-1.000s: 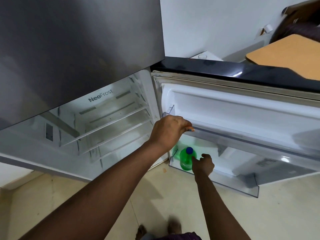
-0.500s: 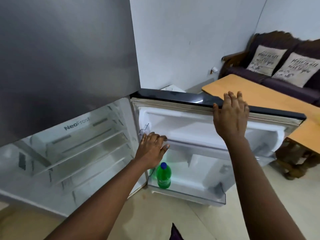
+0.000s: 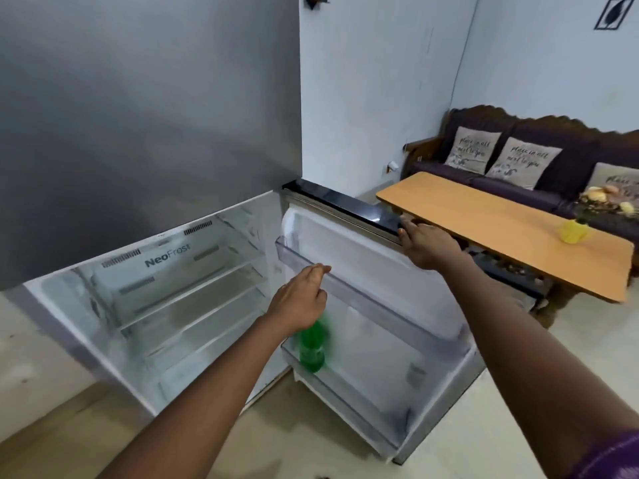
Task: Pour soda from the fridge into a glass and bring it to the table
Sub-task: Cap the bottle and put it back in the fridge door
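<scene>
- Since half a second ago, the right hand (image 3: 427, 248) has dropped onto the top edge of the open fridge door (image 3: 349, 205), and the left hand (image 3: 299, 299) has drifted right over the upper door bin (image 3: 363, 299).
- Right fingers curl over the door's dark top rim, gripping it.
- Left fingers are loosely bunched and hold nothing, their tips at the bin's front lip.
- Green soda bottle (image 3: 312, 349) stands upright in the lower door shelf (image 3: 345, 392), below the left hand and untouched; its cap is hidden behind the wrist.
- Wooden table (image 3: 501, 229) stands beyond the door.
</scene>
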